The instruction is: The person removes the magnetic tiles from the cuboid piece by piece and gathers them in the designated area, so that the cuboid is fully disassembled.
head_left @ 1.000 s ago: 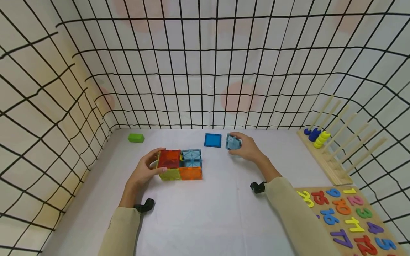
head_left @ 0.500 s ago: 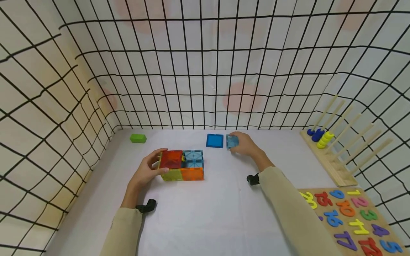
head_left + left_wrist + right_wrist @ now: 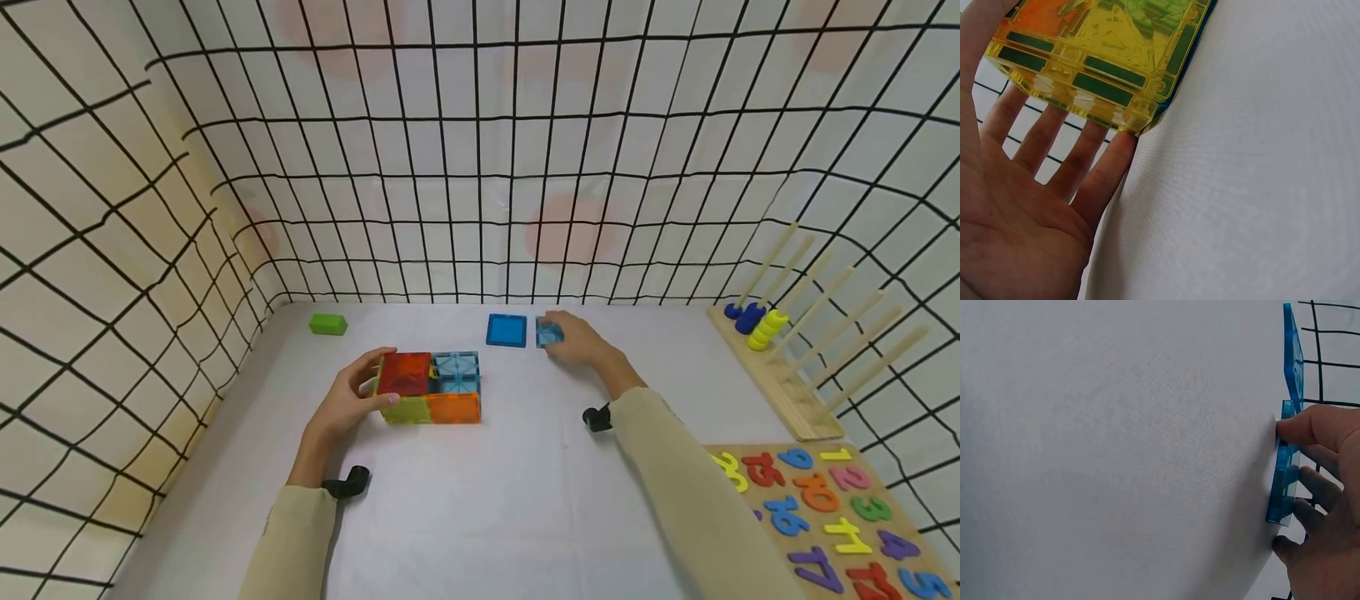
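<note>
My left hand (image 3: 347,402) holds the left end of a low box of see-through magnetic tiles (image 3: 453,408), thumb along the front and fingers behind. Red covers the box's left half; the right half is open on top, with light blue walls inside and yellow-green and orange ones in front. In the left wrist view, the fingers reach along the box's yellow side (image 3: 1110,81). At the back, my right hand (image 3: 581,342) pinches a light blue magnetic tile (image 3: 549,332) low at the cloth. In the right wrist view, the thumb presses the edge of this tile (image 3: 1283,481).
A darker blue magnetic tile (image 3: 507,330) lies just left of the right hand. A green block (image 3: 327,324) is at the back left. To the right stand a wooden peg rack (image 3: 780,375) with rings and a number board (image 3: 817,533). Black wire grid surrounds the white cloth.
The light blue tile has gone from tilted up to lying flatter and lower, with my right hand over it. My left hand keeps its hold on the box; the whole view shifts slightly.
</note>
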`<state>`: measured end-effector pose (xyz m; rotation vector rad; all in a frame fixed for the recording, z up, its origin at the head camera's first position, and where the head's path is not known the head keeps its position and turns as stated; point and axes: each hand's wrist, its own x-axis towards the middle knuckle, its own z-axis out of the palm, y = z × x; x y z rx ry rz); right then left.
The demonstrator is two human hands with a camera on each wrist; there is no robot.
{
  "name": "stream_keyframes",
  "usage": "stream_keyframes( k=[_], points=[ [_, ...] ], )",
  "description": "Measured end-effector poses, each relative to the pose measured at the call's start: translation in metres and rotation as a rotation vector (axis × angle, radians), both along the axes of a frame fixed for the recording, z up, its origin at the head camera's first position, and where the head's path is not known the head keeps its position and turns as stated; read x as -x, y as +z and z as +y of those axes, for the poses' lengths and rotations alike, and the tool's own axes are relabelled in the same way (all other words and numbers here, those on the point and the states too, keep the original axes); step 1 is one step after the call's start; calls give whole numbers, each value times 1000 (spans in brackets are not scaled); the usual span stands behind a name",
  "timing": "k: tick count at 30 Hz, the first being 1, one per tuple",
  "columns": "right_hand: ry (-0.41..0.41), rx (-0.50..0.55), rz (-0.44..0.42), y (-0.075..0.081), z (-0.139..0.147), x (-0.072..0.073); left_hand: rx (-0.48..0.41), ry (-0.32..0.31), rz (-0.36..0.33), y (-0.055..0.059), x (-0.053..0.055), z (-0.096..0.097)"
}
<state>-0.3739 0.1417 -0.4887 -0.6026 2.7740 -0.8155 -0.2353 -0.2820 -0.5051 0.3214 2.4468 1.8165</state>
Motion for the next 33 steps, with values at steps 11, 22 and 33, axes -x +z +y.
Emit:
stream_keyframes(
  k=[11, 22, 33],
  points=[
    [-20, 162, 40, 11, -15, -23, 9, 1, 18, -1, 1, -2],
    [20, 351, 3, 13, -36, -79, 6, -2, 6, -3, -1, -3],
    [109, 452, -29, 21, -44, -120, 25, -23, 20, 1, 2, 3]
  ],
)
